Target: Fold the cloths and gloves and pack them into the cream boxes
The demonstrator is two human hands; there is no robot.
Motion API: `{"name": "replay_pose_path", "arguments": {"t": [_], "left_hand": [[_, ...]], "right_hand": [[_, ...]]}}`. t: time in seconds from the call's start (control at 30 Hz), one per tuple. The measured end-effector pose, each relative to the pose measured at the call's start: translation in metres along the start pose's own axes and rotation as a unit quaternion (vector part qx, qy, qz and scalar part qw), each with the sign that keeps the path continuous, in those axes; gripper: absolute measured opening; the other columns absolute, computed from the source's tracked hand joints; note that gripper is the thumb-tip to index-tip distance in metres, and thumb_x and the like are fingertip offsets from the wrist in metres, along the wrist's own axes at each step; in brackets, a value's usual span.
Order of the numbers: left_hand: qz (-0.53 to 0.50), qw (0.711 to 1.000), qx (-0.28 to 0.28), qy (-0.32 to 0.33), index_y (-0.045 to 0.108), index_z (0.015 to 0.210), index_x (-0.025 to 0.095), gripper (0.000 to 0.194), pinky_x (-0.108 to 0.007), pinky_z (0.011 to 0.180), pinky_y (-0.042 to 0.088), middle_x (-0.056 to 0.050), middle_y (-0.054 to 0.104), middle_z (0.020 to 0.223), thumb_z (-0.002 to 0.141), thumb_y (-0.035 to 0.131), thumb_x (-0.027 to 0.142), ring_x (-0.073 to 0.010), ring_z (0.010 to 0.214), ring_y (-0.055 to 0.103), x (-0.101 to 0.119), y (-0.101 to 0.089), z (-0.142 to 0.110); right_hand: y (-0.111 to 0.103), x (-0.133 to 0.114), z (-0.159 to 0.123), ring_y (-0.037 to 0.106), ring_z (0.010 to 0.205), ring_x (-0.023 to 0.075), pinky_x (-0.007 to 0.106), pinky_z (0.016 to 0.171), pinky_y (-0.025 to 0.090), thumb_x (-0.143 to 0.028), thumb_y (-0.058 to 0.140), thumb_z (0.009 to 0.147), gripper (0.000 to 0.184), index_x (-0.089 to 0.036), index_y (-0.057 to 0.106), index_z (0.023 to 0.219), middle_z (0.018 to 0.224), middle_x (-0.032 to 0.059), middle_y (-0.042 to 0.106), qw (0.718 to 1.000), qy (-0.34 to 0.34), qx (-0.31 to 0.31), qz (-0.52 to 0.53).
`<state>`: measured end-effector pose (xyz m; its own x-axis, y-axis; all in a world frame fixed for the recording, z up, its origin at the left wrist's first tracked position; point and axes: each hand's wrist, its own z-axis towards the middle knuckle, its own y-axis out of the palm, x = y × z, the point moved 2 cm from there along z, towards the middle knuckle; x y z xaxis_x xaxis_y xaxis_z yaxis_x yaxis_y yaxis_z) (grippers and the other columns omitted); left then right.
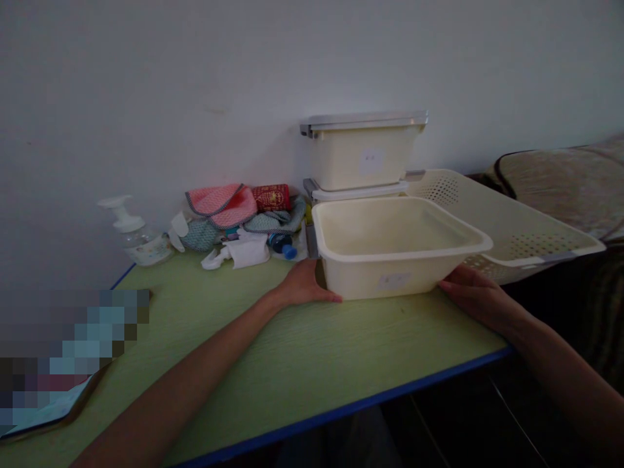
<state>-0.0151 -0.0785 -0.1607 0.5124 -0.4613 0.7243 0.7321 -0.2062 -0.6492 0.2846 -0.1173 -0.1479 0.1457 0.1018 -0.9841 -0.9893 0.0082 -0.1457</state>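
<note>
An open cream plastic storage bin [390,276] with a small pale label on its front stands on the green table, nothing visible inside it. My left hand [305,284] holds its lower left side, thumb along the front bottom edge and the other fingers hidden behind. At the lower right corner my right hand [470,292] grips the same bin, its fingers partly under the rim. Directly behind are two stacked storage boxes; the upper lidded box [341,156] carries a grey lid and a label, while the lower box's lid [361,191] shows above the open bin.
To the right a large perforated cream basket [517,221] leans out past the table [292,364], beside a cushion [560,188]. Left of the bin lie pink cloth [224,205], a red package [273,197], a white spray head and other small items. A pump bottle [143,244] stands farther left.
</note>
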Motion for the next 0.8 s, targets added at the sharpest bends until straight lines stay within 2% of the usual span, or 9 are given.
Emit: {"name": "replay_pose_path", "arguments": {"t": [0.13, 0.23, 0.33, 0.53, 0.73, 0.8], "left_hand": [[0.016, 1.0, -0.005, -0.015, 0.058, 0.112, 0.013, 0.072, -0.048, 0.101, 0.037, -0.014, 0.062, 0.119, 0.05, 0.08, 0.042, -0.0361, 0.116, 0.051, -0.0006, -0.0004, -0.0007], [0.027, 0.999, 0.006, -0.018, 0.052, 0.119, 0.01, 0.081, -0.048, 0.101, 0.037, -0.016, 0.057, 0.126, 0.05, 0.079, 0.044, -0.0366, 0.117, 0.049, -0.0007, -0.0001, -0.0009], [0.04, 0.999, 0.018, -0.013, 0.045, 0.124, 0.01, 0.088, -0.048, 0.1, 0.037, -0.017, 0.051, 0.131, 0.052, 0.078, 0.046, -0.0364, 0.118, 0.048, -0.0017, 0.0012, -0.0008], [0.077, 0.997, 0.028, 0.004, 0.046, 0.119, 0.012, 0.071, -0.048, 0.098, 0.038, -0.016, 0.054, 0.127, 0.061, 0.072, 0.044, -0.0335, 0.114, 0.051, -0.0025, 0.0034, -0.0005], [0.093, 0.995, 0.029, 0.006, 0.045, 0.12, 0.015, 0.071, -0.047, 0.098, 0.038, -0.014, 0.054, 0.127, 0.061, 0.072, 0.045, -0.0329, 0.115, 0.051, -0.0025, 0.0044, -0.0009], [0.097, 0.995, 0.03, 0.004, 0.045, 0.121, 0.014, 0.073, -0.047, 0.098, 0.038, -0.015, 0.054, 0.127, 0.061, 0.071, 0.046, -0.0334, 0.115, 0.051, -0.0029, 0.0047, -0.0011]], "right_hand": [[0.0026, 0.0018, 0.0004, 0.064, 0.093, 0.0238, 0.037, 0.096, 0.044, -0.028, 0.073, 0.049, 0.027, -0.028, 0.064, 0.075, 0.091, 0.003, 0.071, 0.999, 0.019, -0.007, 0.043], [0.0038, 0.0016, 0.0015, 0.062, 0.099, 0.0257, 0.039, 0.095, 0.044, -0.028, 0.072, 0.05, 0.031, -0.026, 0.064, 0.08, 0.097, 0.0055, 0.07, 0.999, 0.013, 0.006, 0.036], [0.0045, 0.0022, 0.0027, 0.062, 0.099, 0.0268, 0.041, 0.093, 0.045, -0.029, 0.071, 0.053, 0.03, -0.025, 0.064, 0.082, 0.1, 0.0083, 0.069, 0.999, -0.007, 0.01, 0.032], [0.0026, 0.0079, 0.0039, 0.063, 0.097, 0.0248, 0.04, 0.094, 0.044, -0.031, 0.071, 0.058, 0.028, -0.024, 0.065, 0.085, 0.104, 0.0085, 0.069, 0.999, -0.028, 0.013, 0.03], [0.0037, 0.0075, 0.0037, 0.063, 0.1, 0.0239, 0.037, 0.095, 0.043, -0.03, 0.071, 0.061, 0.034, -0.024, 0.067, 0.093, 0.101, 0.0074, 0.07, 0.998, -0.061, 0.006, -0.009], [0.0035, 0.0052, 0.0029, 0.066, 0.092, 0.025, 0.038, 0.088, 0.048, -0.033, 0.07, 0.06, 0.032, -0.023, 0.068, 0.091, 0.094, 0.008, 0.072, 0.993, -0.097, 0.053, -0.051]]}}
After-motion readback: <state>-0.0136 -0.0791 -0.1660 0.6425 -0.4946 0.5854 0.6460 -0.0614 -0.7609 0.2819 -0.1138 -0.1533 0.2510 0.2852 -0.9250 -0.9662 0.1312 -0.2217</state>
